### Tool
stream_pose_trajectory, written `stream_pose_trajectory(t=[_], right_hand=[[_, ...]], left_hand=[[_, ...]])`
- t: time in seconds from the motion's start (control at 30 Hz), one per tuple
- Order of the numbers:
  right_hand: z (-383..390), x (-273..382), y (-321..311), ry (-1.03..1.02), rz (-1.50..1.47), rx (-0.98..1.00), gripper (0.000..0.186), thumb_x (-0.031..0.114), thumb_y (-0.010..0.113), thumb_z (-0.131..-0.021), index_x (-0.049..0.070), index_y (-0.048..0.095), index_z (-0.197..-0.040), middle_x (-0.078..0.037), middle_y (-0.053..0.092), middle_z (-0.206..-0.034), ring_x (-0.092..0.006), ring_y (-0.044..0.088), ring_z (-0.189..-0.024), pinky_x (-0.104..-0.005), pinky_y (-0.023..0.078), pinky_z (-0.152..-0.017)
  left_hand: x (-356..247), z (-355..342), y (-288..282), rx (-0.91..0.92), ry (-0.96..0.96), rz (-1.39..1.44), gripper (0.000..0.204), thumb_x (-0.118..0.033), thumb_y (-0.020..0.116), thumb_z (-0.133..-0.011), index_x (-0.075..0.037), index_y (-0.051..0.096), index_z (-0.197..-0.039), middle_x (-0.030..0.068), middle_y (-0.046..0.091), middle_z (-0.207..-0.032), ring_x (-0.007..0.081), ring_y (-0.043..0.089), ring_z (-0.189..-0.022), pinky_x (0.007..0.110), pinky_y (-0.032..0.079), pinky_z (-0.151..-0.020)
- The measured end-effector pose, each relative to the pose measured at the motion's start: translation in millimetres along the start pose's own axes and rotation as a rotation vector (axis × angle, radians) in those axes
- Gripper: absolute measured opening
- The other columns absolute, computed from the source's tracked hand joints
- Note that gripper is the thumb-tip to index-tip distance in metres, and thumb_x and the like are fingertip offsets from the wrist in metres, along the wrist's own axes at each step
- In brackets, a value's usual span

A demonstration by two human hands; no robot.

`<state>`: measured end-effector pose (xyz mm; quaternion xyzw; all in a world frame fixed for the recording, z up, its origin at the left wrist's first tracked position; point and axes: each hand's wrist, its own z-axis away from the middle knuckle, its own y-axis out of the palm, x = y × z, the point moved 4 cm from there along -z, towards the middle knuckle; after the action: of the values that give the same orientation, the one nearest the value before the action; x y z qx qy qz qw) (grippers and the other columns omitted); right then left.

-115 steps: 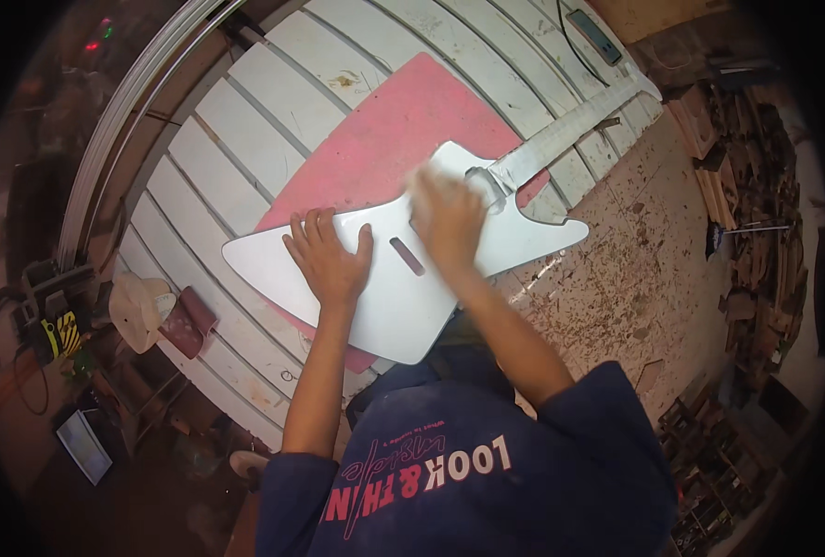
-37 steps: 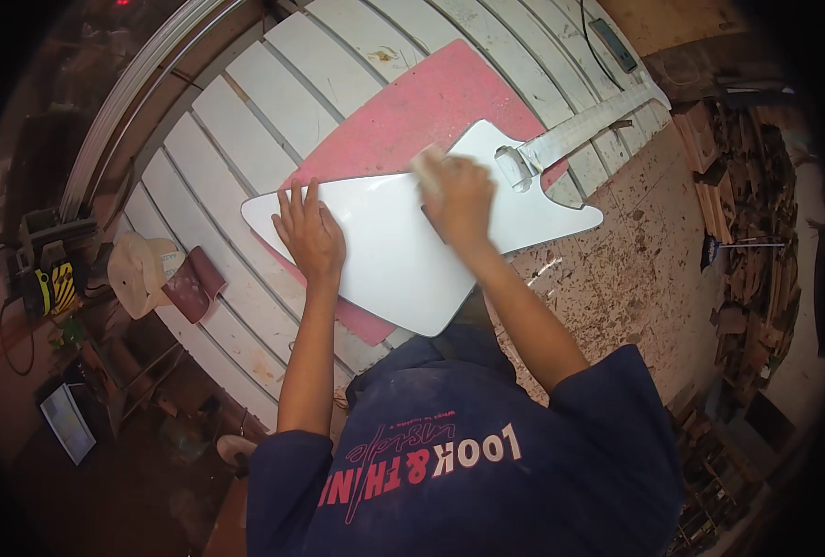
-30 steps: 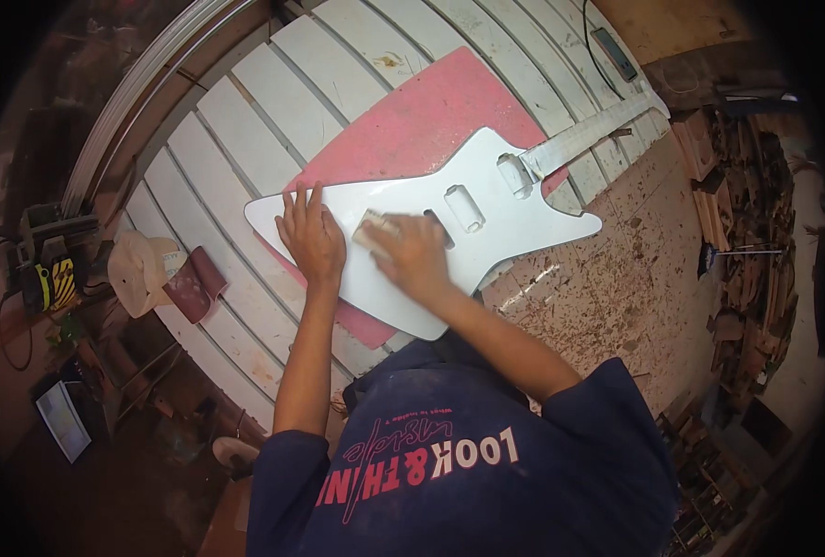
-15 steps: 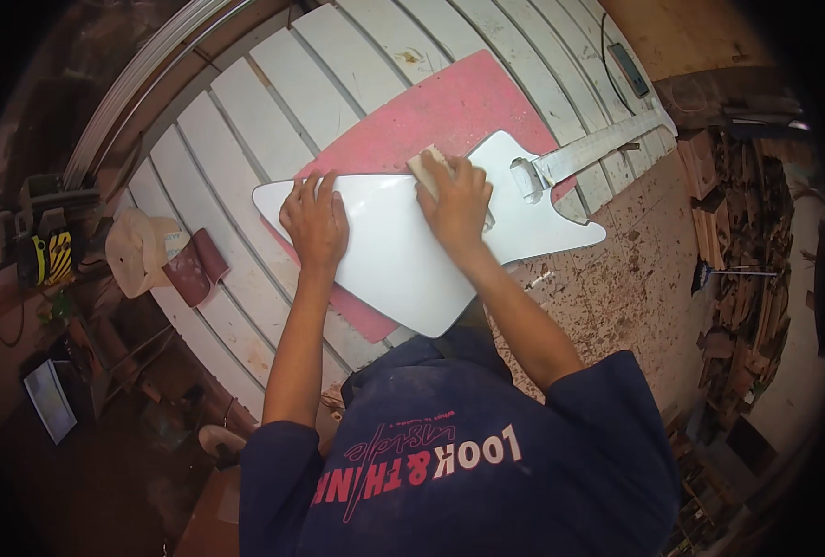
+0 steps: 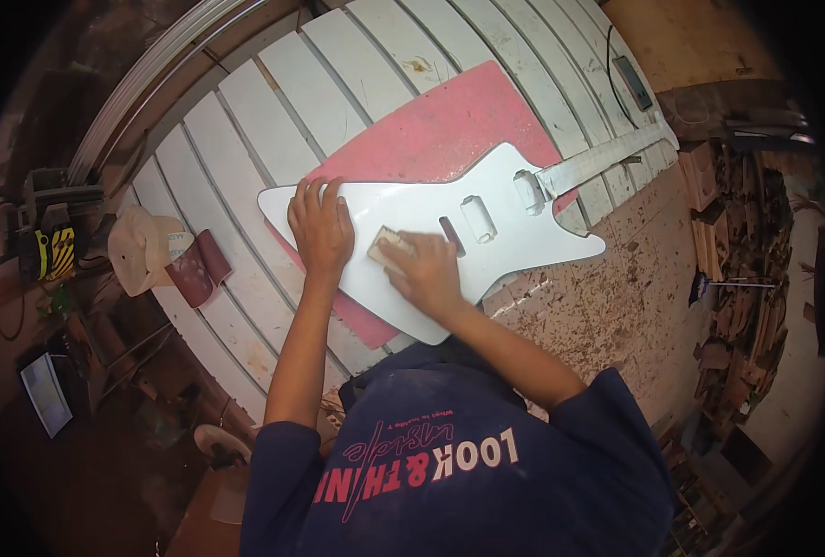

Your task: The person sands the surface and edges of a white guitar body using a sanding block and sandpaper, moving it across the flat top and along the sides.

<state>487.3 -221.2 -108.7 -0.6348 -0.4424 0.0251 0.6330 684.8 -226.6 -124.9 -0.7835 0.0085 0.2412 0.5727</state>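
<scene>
right hand (image 5: pixel 428 274) is gripping beige block (image 5: pixel 384 242) on white guitar body (image 5: pixel 424 209), mid-frame, its long axis running toward upper right; left hand (image 5: pixel 321 229), fingers slightly apart, is resting just left of block.

Beige block (image 5: pixel 384 243) partly hidden under right grip (image 5: pixel 428 275), pink mat (image 5: pixel 445 121) partly covered by guitar body (image 5: pixel 394 206), slatted worktop (image 5: pixel 250 102) cropped at upper edge
</scene>
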Motion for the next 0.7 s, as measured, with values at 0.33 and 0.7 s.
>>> stream_pose_trajectory(t=[0.33,0.7], right_hand=[[3,-6,-13,-0.051,0.065,0.035,0.06,0.024,0.083,-0.08,0.027,0.069,-0.138,-0.006,0.064,-0.13,-0.03,0.057,-0.112,-0.0493,0.044,-0.091],[-16,-22,-22,0.024,0.056,-0.026,0.058,0.022,0.082,-0.08,0.026,0.07,-0.137,-0.007,0.062,-0.127,-0.0304,0.056,-0.114,-0.0482,0.042,-0.092]], left_hand=[[-2,-3,0,0.034,-0.014,-0.001,0.037,-0.016,0.053,-0.104,-0.011,0.063,-0.139,0.0139,0.056,-0.144,0.0361,0.042,-0.146,0.055,0.027,-0.123],[-1,-1,-1,0.034,-0.032,0.008,0.036,-0.016,0.054,-0.104,-0.011,0.064,-0.138,0.0138,0.057,-0.144,0.0356,0.042,-0.147,0.053,0.027,-0.123]])
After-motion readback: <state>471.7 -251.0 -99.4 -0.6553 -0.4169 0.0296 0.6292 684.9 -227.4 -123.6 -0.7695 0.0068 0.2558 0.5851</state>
